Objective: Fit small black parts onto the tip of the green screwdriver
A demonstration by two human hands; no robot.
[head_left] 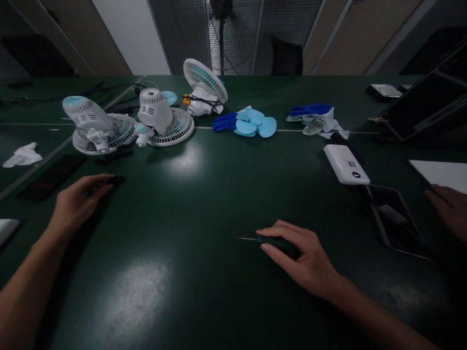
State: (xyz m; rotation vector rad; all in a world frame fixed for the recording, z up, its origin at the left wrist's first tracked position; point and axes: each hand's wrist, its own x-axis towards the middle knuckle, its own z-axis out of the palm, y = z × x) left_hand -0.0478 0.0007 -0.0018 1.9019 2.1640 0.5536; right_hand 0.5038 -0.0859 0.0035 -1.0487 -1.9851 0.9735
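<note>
My right hand (297, 253) rests on the dark green table (189, 204), its fingers closed around the handle of a screwdriver (277, 240). The thin metal shaft points left, close to the tabletop. Over on the left, my left hand (78, 197) pinches a small black object (116, 179) whose kind I cannot make out. Just beyond that hand lie a white fan head (97, 129) with its round grille down and a second fan head (158, 116) beside it.
Farther back are a tilted fan (204, 87), light blue fan blades (255, 122) and blue-white gloves (315, 116). To the right lie a white power bank (346, 164) and a phone (396, 218). Another person's hand (450, 209) holds a pen near white paper (443, 174).
</note>
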